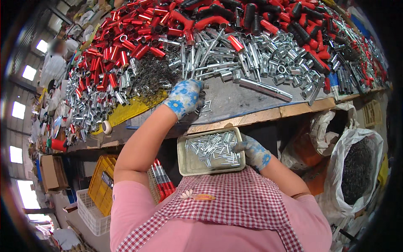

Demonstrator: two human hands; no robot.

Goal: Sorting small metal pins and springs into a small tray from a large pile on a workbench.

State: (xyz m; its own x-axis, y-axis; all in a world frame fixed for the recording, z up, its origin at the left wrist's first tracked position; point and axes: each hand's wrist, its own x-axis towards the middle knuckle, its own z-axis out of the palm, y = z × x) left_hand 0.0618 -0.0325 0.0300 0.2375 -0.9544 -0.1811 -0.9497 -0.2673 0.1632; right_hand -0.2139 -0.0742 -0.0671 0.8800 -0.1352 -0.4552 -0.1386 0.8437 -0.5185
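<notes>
My left hand point(183, 99), in a white glove with blue flowers, rests at the bench's near edge beside a tangle of small dark springs point(153, 77). Its fingers are bent down and mostly hidden behind the back of the hand. A few short metal pins point(205, 107) lie on the bench just right of it. My right hand point(254, 152), gloved alike, grips the right rim of a shallow pale tray point(183, 161), its thumb over the edge. The tray is held against my checked apron, below the bench edge. Many loose silver pins point(214, 147) lie in it.
Red tubes point(138, 50), silver sleeves point(289, 67) and red-black handles point(300, 31) pile across the bench. A long metal tube point(265, 90) lies near its wooden edge point(256, 115). Below are a yellow crate point(97, 180) at left and a white sack point(336, 176) of dark springs at right.
</notes>
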